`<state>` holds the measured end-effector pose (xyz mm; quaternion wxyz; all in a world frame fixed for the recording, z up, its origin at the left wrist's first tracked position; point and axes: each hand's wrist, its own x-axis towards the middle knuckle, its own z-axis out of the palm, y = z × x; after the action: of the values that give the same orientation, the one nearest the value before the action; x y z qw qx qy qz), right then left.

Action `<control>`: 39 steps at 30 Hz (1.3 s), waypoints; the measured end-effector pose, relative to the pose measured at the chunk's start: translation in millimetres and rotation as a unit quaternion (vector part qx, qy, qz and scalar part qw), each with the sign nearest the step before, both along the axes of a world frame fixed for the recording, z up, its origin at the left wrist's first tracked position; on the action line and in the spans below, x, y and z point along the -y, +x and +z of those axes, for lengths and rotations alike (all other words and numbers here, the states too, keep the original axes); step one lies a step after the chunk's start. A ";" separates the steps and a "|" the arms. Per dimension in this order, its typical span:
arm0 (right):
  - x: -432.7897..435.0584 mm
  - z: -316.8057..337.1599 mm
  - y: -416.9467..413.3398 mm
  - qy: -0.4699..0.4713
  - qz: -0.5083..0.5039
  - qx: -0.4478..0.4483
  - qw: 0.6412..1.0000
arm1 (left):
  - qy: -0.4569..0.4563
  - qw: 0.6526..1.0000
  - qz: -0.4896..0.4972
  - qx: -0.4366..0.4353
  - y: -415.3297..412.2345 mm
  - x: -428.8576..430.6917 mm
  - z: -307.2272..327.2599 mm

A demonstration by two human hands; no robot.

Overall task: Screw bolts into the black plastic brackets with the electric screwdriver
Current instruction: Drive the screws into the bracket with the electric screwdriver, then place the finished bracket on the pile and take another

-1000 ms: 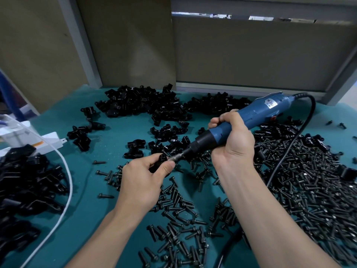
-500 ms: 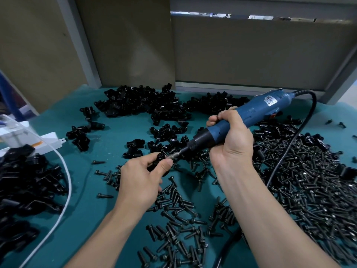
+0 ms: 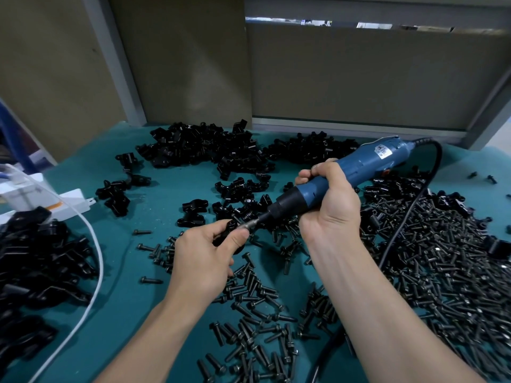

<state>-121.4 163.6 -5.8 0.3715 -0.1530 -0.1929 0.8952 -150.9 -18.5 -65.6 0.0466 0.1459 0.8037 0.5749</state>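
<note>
Driver tip meets the bracket.
Your right hand (image 3: 330, 205) grips the driver (image 3: 340, 175); your left hand (image 3: 204, 258) pinches a bracket (image 3: 231, 226) at its tip.

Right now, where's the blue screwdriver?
In the head view the blue screwdriver is right of centre, gripped by the right hand, tip angled down-left onto the black bracket the left hand pinches.

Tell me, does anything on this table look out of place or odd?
Nothing looks damaged. Only the black cord of the electric screwdriver lies across the heap of bolts, so it might drag them.
</note>
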 end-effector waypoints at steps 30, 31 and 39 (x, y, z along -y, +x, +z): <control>-24.5 -9.1 5.6 0.320 0.163 0.445 0.820 | 0.114 0.991 -0.021 0.065 -10.3 3.7 11.5; -22.1 -9.7 6.7 0.381 0.146 0.481 0.776 | 0.091 0.995 -0.007 0.042 -10.6 4.6 11.0; 18.8 -0.7 14.5 0.640 0.076 0.661 0.385 | 0.083 0.994 0.028 -0.059 -5.2 9.5 20.0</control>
<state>-106.9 144.8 -6.5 0.0453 -0.3975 -0.9044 0.1480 -156.1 -28.0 -45.6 -0.0293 0.1607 0.7584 0.6310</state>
